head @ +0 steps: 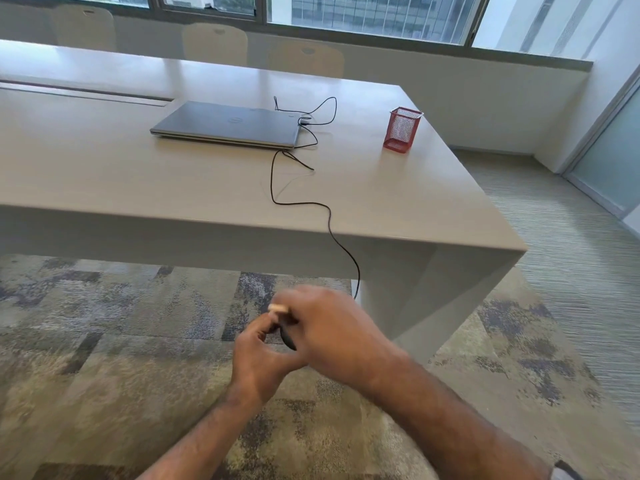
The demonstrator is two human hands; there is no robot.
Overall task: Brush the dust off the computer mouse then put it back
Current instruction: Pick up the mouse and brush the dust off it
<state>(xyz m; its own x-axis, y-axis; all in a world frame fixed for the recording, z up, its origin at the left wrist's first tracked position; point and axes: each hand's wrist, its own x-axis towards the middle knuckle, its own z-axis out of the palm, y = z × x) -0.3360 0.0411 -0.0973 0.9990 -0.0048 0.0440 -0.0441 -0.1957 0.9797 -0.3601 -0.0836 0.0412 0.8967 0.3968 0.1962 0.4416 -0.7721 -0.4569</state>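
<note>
1. Left hand (258, 363) curled, fingers pinched on a dark computer mouse (288, 337), mostly hidden between both hands.
2. Right hand (332, 336) closed over the mouse from above, blurred; a small pale tip (278, 308) poking out at its fingers, too blurred to identify.
3. Both hands held in front of the desk (398, 202), below its near edge, over patterned carpet (121, 358).
4. Mouse off the desk, joined to a black cable (330, 225) running over the desk edge and looping up to a closed grey laptop (225, 124).
5. Red mesh pen holder (402, 129) upright on the desk, well apart from the laptop, toward the right.
6. Pale chairs (214, 43) along the far side, under the windows (363, 12).
</note>
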